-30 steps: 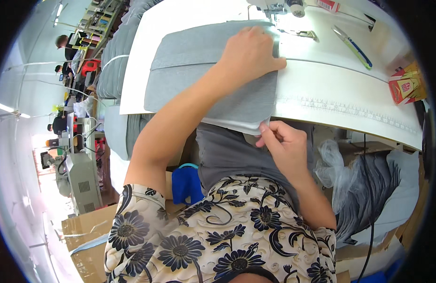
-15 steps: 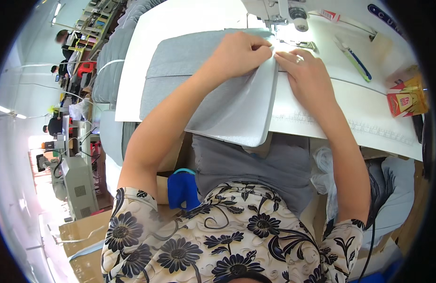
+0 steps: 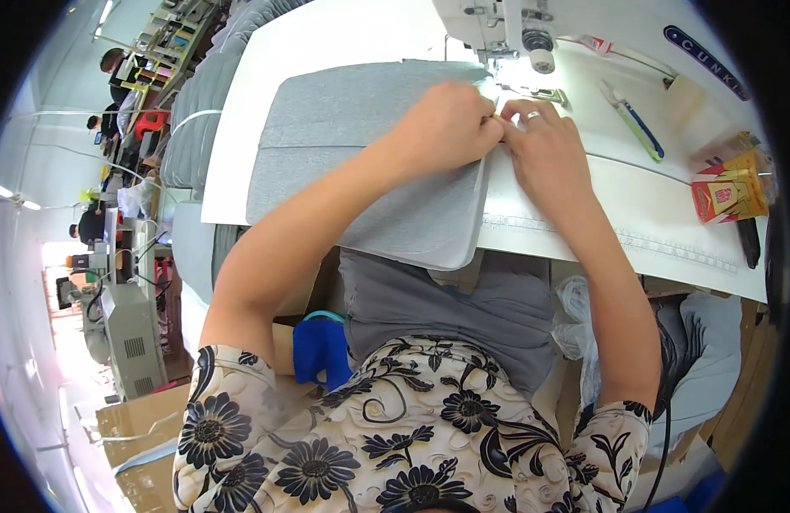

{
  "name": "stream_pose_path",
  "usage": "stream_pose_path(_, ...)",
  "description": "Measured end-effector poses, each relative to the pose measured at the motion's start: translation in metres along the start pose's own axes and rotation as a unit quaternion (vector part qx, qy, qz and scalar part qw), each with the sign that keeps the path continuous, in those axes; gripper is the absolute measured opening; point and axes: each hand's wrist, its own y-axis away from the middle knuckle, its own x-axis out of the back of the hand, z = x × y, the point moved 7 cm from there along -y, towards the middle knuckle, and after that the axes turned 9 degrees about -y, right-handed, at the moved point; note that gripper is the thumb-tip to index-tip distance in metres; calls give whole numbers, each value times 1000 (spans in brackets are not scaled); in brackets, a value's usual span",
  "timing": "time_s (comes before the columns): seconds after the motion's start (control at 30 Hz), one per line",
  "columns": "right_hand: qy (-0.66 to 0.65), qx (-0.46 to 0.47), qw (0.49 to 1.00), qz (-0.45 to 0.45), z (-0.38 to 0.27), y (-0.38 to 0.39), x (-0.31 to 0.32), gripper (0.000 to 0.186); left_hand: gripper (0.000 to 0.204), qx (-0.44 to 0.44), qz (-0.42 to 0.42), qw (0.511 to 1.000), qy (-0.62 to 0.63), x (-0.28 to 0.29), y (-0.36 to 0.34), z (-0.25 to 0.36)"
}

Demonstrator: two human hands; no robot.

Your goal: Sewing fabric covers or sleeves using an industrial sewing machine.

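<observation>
Pinching grey fabric edge, left hand beside right hand.

A long workshop aisle with grey machines, cardboard boxes and bright ceiling strip lights.

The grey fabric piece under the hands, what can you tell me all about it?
The grey fabric piece looks like soft knit cloth, folded flat with a seam line across its upper part and rounded corners. It lies on the white sewing table, its near edge hanging over the front. The left hand presses its right edge, the right hand beside it, just below the sewing machine.
</observation>
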Motion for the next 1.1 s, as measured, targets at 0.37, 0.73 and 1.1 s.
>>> stream_pose_path(0.37,27,-9,999,20,-4,3,12,27,27,43,91,995,20,6,25,14)
stream_pose_path(0.73,31,-12,999,11,2,6,6,25,29,47,65,997,-4,-5,12,12)
stream_pose_path(1.1,-701,-341,625,-27,-75,127,-37,30,67,-106,13,992,67,36,131,46)
